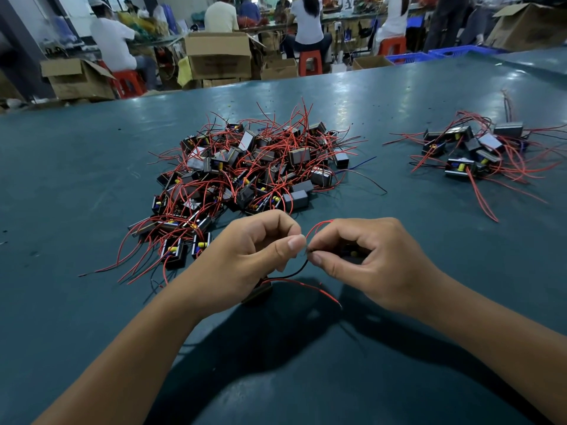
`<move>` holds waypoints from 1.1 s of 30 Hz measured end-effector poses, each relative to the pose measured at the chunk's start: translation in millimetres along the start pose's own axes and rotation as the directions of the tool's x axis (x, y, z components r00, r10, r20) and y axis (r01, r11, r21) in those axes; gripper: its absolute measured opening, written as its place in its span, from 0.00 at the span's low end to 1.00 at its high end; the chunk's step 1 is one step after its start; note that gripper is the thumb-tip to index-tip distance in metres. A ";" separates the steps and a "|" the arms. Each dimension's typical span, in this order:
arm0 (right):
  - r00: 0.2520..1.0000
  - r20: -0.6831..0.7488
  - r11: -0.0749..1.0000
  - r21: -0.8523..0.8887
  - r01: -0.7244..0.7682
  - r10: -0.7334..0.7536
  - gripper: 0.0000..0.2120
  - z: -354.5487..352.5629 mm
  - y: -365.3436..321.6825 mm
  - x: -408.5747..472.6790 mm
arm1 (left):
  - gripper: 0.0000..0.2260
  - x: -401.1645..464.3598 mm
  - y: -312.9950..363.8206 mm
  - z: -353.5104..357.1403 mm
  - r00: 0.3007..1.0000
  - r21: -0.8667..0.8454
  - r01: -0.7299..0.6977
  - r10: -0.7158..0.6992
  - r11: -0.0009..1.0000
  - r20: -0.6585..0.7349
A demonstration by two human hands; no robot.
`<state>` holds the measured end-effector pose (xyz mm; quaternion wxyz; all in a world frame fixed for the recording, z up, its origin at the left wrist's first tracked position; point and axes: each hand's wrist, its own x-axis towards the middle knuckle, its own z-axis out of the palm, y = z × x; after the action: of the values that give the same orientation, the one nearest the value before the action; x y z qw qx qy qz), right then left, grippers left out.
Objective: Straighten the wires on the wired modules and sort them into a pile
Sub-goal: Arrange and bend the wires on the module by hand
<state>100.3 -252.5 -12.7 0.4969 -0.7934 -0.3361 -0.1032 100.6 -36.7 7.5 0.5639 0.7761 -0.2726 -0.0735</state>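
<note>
Item 1: large tangled heap of small black box-shaped modules with thin red wires [245, 167], at twelve o'clock from the hands, on the dark teal work table [399, 96]. Wires lie curled and crossed; judged unsorted stock.

Item 2: smaller pile of the same black modules with red wires [474, 151], at two o'clock, well apart from the heap. Wires here fan outward more evenly; judged the sorted pile.

Item 3: left hand [248, 259], fingers curled, thumb and forefinger pinching a thin wire at its three o'clock side. A black module [259, 291] shows just below the hand at six o'clock, partly hidden; whether the palm bears on it cannot be told.

Item 4: right hand [371, 262], fingers curled round a second black module with a yellow part [352, 253], thumb tip pinching a wire. The two hands' fingertips nearly meet.

Item 5: a curved black wire [294, 271] and looped red wires [319, 225] run between the hands.

Step in hand: straightening, likely separating, the wires of the held modules. Next move calls for drawing each wire taut through the pinch, then carrying the finished module toward two o'clock. Far more remains than is done.

Background: cardboard boxes [219, 56], red stools and seated persons at twelve o'clock.
</note>
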 end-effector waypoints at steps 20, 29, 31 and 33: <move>0.997 0.036 0.994 0.083 -0.074 0.072 0.01 1.2 7.4 -0.5 | 0.07 -0.8 -1.6 -5.3 0.988 0.382 -0.137 0.152 0.914 -0.009; 0.995 0.038 0.990 0.104 -0.092 0.089 0.01 1.1 8.0 0.2 | 0.08 1.2 -2.2 -6.4 0.974 0.464 -0.197 0.227 0.864 -0.008; 0.996 0.037 0.991 0.104 -0.088 0.084 0.01 1.4 7.8 0.8 | 0.06 1.2 -2.0 -6.1 0.966 0.491 -0.223 0.259 0.842 -0.006; 0.995 0.037 0.990 0.104 -0.091 0.088 0.01 1.4 8.1 1.0 | 0.05 1.3 -1.6 -6.0 0.960 0.511 -0.242 0.278 0.825 0.005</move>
<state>106.0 -253.1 -18.7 0.5368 -0.7819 -0.3132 -0.0500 104.7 -32.0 8.5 0.3541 0.8543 -0.3656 0.1052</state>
